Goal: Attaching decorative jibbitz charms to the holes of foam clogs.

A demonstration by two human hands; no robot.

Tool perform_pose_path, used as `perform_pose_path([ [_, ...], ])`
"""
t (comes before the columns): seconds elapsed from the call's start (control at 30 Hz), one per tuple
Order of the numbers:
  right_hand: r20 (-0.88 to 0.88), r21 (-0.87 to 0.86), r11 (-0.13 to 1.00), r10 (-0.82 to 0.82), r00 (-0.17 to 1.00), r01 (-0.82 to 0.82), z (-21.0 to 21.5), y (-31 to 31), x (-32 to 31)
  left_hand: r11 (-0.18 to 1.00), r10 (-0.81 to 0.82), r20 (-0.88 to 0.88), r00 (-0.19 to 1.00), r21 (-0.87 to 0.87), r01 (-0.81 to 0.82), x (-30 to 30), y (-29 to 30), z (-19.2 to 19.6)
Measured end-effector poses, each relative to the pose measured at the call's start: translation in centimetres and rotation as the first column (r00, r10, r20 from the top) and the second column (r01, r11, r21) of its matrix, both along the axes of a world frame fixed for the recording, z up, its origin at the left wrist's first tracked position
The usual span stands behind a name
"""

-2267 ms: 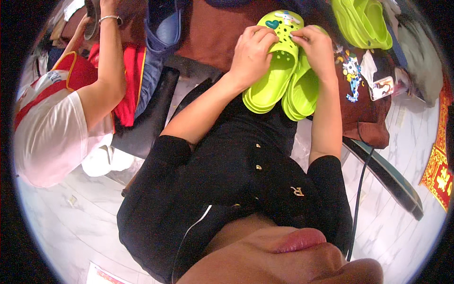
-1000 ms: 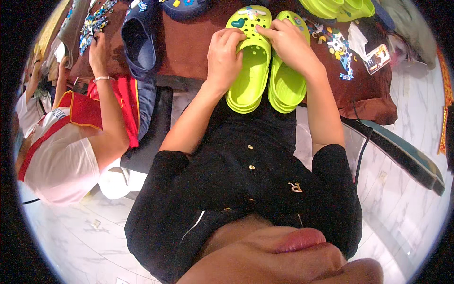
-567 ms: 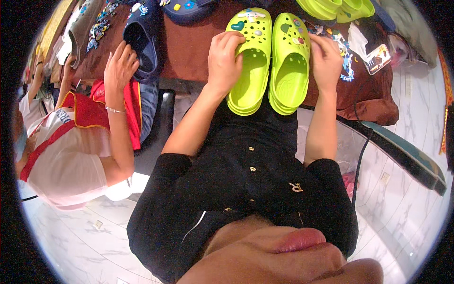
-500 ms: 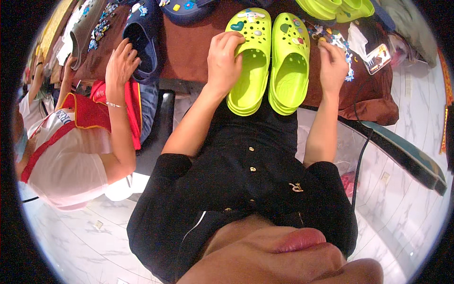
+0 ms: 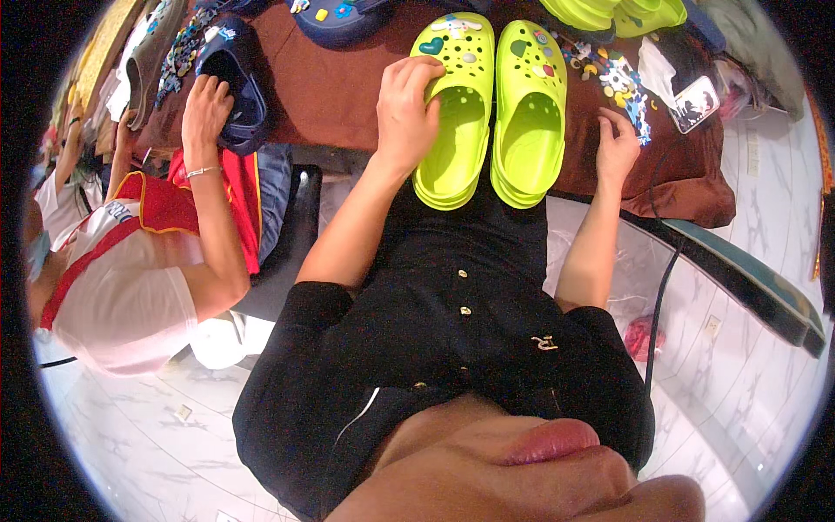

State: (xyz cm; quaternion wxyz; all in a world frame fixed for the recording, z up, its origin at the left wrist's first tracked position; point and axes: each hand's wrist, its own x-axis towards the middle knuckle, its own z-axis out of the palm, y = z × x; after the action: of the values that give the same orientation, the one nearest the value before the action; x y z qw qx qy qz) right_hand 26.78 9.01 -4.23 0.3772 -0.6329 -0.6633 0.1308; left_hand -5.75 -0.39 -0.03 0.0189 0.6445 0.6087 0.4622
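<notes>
Two lime-green clogs stand side by side near the table's front edge, toes pointing away. My left hand (image 5: 409,113) is closed on the left clog (image 5: 449,170), its fingertips at the upper's left edge. That clog bears a white figure charm (image 5: 457,24), a dark green heart charm (image 5: 431,45) and a pale round one. The right clog (image 5: 528,165) also carries several charms, among them a green one (image 5: 519,49). Right of it, my right hand (image 5: 616,146) hovers with fingers apart and nothing visible in them, just short of a pile of small loose charms (image 5: 622,80).
At left, a co-worker's hand (image 5: 207,109) touches a navy clog (image 5: 243,100). Another blue clog (image 5: 344,24) and more green clogs (image 5: 600,16) lie farther back. A phone-like flat thing (image 5: 696,104) and white tissue (image 5: 654,70) lie at the brown cloth's (image 5: 339,78) right side.
My right hand has moved down and back from the charm pile, and the small yellow charm at its fingertips no longer shows there. My left hand stays on the clog. The co-worker's hand shifted left.
</notes>
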Motion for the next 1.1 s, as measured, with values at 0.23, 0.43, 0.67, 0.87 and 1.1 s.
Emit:
perform_pose_path([
  [0.23, 0.006, 0.033, 0.999, 0.032, 0.999, -0.032, -0.1, 0.6, -0.2, 1.0, -0.007, 0.01, 1.0, 0.001, 0.007, 0.1, 0.2, -0.2],
  [0.43, 0.111, 0.092, 0.996, 0.001, 0.994, -0.012, -0.1, 0.3, 0.3, 1.0, 0.0, 0.024, 1.0, 0.008, 0.0, -0.1, 0.1, -0.4],
  [0.67, 0.459, 0.179, 0.937, -0.348, 0.817, 0.299, 0.0, -0.6, 3.3, 1.0, -0.002, 0.039, 0.999, 0.004, 0.002, 0.1, 0.2, -0.9],
  [0.87, 0.314, 0.105, 0.966, -0.256, 0.914, 0.235, -1.1, -0.1, 5.3, 1.0, -0.008, 0.036, 0.999, 0.013, 0.008, 0.2, 0.4, -0.8],
  [1.1, 0.278, 0.119, 0.978, -0.197, 0.94, 0.17, -0.5, 0.2, 3.3, 1.0, -0.016, 0.055, 0.998, -0.008, 0.017, 0.0, 0.9, -1.4],
])
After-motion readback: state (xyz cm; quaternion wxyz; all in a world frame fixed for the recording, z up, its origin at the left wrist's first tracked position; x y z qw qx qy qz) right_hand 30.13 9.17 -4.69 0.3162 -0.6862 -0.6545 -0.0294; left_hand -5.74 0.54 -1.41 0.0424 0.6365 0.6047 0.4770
